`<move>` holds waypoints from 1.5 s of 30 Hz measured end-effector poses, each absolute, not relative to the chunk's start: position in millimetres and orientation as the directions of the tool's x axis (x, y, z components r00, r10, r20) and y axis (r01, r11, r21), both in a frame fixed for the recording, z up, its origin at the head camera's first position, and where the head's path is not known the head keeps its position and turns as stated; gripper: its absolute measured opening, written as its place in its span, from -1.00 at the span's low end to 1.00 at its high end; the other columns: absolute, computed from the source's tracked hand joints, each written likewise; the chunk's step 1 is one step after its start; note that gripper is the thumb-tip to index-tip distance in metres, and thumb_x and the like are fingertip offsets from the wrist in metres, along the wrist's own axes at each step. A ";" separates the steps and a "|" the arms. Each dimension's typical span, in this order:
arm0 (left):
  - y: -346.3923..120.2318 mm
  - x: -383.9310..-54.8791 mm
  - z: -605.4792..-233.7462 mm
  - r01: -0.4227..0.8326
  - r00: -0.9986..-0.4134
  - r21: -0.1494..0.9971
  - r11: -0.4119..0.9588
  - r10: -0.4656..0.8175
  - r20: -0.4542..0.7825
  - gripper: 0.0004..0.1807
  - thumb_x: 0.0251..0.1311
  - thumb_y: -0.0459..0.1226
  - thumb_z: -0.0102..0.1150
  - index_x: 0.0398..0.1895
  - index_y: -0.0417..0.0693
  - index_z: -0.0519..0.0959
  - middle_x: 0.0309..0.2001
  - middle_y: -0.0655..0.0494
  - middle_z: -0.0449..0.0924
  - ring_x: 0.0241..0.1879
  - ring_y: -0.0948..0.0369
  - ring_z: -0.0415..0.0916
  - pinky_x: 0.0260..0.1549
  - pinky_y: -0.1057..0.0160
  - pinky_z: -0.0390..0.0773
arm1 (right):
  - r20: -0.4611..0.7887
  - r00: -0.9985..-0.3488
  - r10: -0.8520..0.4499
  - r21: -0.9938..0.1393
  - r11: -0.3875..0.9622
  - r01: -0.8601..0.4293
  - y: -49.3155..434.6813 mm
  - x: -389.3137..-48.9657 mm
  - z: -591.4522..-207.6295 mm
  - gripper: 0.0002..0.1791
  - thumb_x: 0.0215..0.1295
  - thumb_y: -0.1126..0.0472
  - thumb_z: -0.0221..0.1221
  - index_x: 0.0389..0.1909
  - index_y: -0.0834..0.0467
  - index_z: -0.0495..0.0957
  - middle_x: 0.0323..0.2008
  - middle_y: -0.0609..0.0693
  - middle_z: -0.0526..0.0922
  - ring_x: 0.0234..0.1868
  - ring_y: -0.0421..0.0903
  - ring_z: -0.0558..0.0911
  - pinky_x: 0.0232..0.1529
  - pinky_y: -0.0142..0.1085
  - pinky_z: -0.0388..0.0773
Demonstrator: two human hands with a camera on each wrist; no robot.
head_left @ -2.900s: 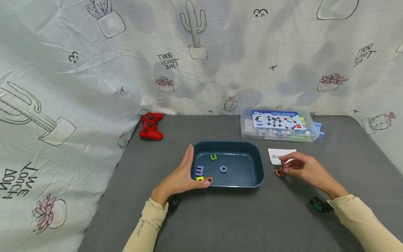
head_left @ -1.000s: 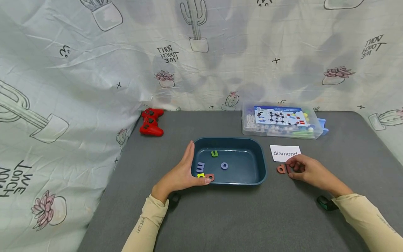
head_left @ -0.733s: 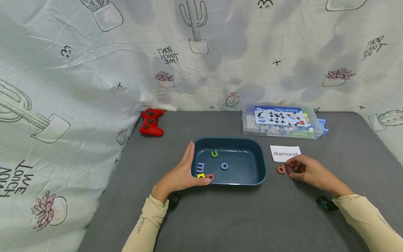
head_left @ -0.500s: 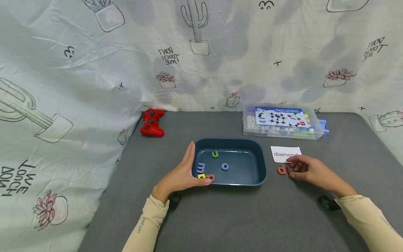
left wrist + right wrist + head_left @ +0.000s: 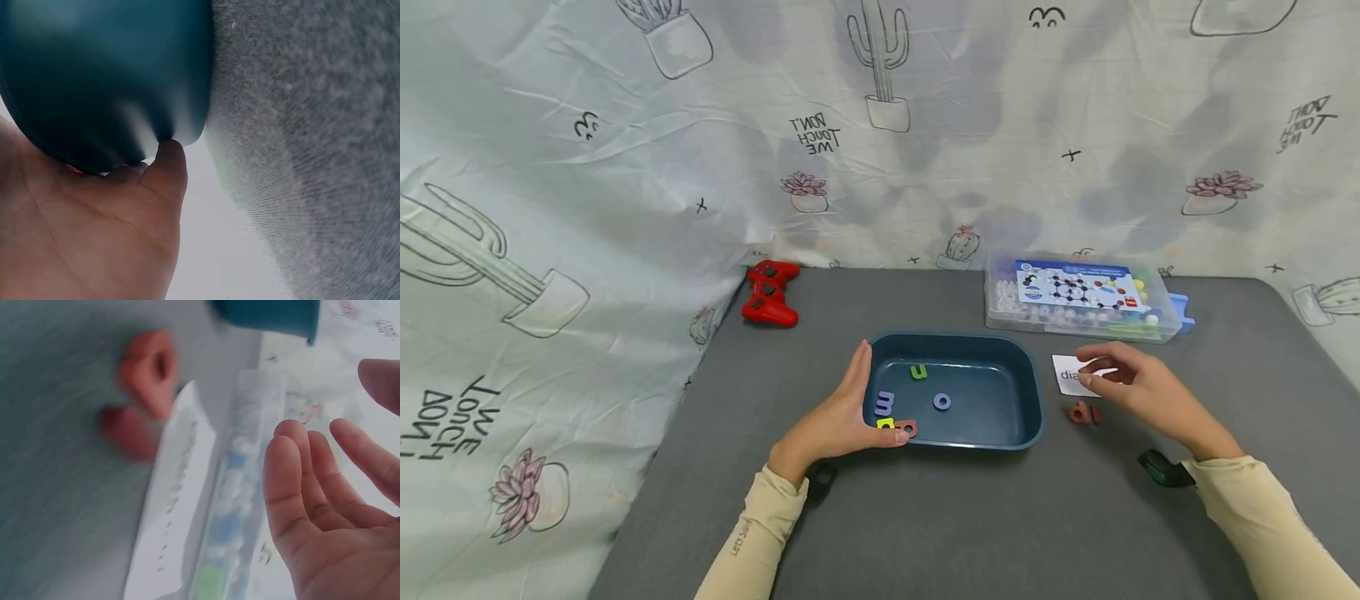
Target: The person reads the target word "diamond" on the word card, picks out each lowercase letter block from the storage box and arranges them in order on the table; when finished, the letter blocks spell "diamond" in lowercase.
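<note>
My left hand [image 5: 831, 423] holds the blue tray [image 5: 1037, 417] by its left front corner, fingers extended along the left side and thumb over the front rim. In the tray lie a green letter [image 5: 918, 372], a purple m [image 5: 883, 403], a purple o [image 5: 942, 402], a yellow letter [image 5: 885, 423] and a reddish-brown letter [image 5: 907, 427], the last partly behind the thumb. My right hand [image 5: 1138, 390] hangs over a white word card [image 5: 1070, 387], fingers loosely bent and holding nothing. Below the card lie an orange-brown d [image 5: 1078, 412] and a dark red i [image 5: 1095, 416], side by side.
A clear plastic case [image 5: 1078, 298] of small white and coloured parts stands at the back right. A red game controller [image 5: 771, 293] lies at the back left. A patterned cloth [image 5: 925, 167] hangs behind the grey table [image 5: 970, 525].
My right hand has set the dark red i beside the d, let go and lifted up over the card, covering part of its word. The left hand has stayed at the tray.
</note>
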State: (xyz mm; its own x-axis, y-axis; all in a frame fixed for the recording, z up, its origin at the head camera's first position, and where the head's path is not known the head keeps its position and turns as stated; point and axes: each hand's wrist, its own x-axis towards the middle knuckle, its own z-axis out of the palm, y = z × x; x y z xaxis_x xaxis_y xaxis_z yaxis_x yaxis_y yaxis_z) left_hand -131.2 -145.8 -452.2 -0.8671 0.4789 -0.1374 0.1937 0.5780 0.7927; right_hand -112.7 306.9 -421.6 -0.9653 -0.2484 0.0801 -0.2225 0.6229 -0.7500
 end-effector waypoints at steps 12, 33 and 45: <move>-145.7 -131.6 -454.4 0.212 -0.865 0.789 0.576 0.486 -0.123 0.55 0.05 0.30 0.52 0.75 0.20 -0.50 0.73 0.29 -0.62 0.69 -0.03 -0.22 0.48 -0.29 0.17 | 0.120 -0.947 -0.296 -0.824 0.502 -0.262 268.3 -131.9 -402.0 -0.56 0.63 0.20 0.21 0.41 0.27 0.52 0.26 0.29 0.62 0.08 -0.40 0.64 0.00 -0.51 0.59; -148.5 -132.8 -458.6 0.213 -0.855 0.807 0.550 0.505 -0.118 0.61 -0.01 0.21 0.62 0.76 0.13 -0.49 0.73 0.22 -0.65 0.70 -0.06 -0.34 0.51 -0.29 0.11 | 0.150 -0.856 -0.494 -0.861 0.361 -0.359 179.9 -172.3 -390.4 -0.57 0.55 0.22 0.29 0.37 0.19 0.60 0.23 0.15 0.66 0.18 0.04 0.66 0.11 -0.27 0.65; -151.3 -131.8 -458.8 0.193 -0.848 0.829 0.525 0.514 -0.128 0.58 0.05 0.16 0.62 0.74 0.25 -0.54 0.72 0.25 -0.65 0.70 -0.03 -0.31 0.53 -0.27 0.07 | 0.084 -0.744 -0.663 -0.842 0.351 -0.409 135.6 -188.9 -402.3 -0.54 0.53 0.23 0.30 0.36 0.29 0.58 0.25 0.22 0.64 0.19 0.13 0.66 0.17 0.10 0.60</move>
